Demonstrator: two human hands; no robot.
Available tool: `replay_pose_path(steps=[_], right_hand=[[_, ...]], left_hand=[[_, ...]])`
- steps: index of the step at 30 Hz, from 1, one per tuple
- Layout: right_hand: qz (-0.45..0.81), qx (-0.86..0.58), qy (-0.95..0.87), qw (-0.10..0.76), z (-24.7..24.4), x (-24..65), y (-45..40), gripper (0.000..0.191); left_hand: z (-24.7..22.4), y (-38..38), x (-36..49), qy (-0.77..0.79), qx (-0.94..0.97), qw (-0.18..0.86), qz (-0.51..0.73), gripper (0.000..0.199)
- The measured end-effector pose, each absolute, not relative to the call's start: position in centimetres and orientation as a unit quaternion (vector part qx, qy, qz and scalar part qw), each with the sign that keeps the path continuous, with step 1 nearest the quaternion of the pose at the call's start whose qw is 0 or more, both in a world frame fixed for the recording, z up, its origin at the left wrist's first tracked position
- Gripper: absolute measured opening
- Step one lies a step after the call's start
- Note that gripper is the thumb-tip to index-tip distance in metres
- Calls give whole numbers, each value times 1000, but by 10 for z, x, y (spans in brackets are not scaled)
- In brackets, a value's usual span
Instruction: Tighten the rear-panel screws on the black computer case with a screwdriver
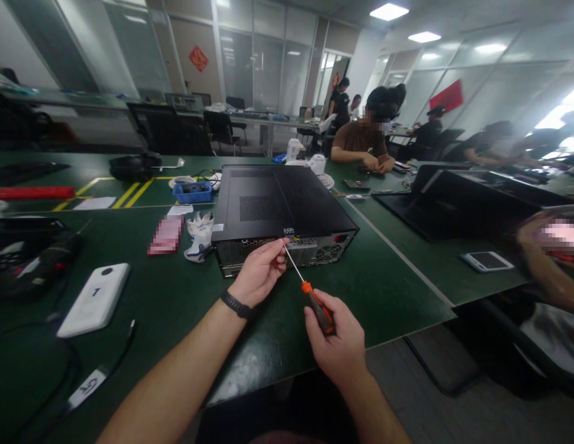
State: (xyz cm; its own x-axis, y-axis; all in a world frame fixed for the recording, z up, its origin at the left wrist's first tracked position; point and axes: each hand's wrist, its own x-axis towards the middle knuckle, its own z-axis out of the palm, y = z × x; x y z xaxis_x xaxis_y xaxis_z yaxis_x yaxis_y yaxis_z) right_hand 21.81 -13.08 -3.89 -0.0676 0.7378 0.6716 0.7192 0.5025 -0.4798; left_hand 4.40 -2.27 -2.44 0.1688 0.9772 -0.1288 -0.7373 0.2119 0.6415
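Note:
A black computer case (263, 197) lies flat on the green table (389, 302), its back panel with ports and a fan grille facing me. My right hand (337, 339) is wrapped round the handle of an orange and black screwdriver (320, 308), whose shaft points up and left to the case's rear edge. At that edge my left hand (259, 271), with a black band on the wrist, has its fingers pinched together by the screwdriver's tip. Whatever those fingertips may hold is too small to make out.
Left of the case are a white glove (200, 237), a blue tray (193, 192), a pink item (165, 235) and a white power bank (95, 300) with cables. A phone (488, 261) and an open black case (490, 200) lie right. People sit across and at right.

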Motion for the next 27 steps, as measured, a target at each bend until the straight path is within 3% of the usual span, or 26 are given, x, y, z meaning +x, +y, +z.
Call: replay_pose_path(steps=[9,14,22,27], right_hand=[[4,-506,-734,453,-41,215,-128,23],[-31,-510,-730,454,-39,212,-127,23],[-45,-534,-720,441,-16,209,-126,21],[-35,-507,-750,422,-7,205,-125,22]], left_hand=[[-26,-20,44,262,206,744,579,42],[-26,-26,42,318,257,701,584,40],[4,-52,31,476,503,348,632,15],[34,-40,-3,496,671,103,541,22]])
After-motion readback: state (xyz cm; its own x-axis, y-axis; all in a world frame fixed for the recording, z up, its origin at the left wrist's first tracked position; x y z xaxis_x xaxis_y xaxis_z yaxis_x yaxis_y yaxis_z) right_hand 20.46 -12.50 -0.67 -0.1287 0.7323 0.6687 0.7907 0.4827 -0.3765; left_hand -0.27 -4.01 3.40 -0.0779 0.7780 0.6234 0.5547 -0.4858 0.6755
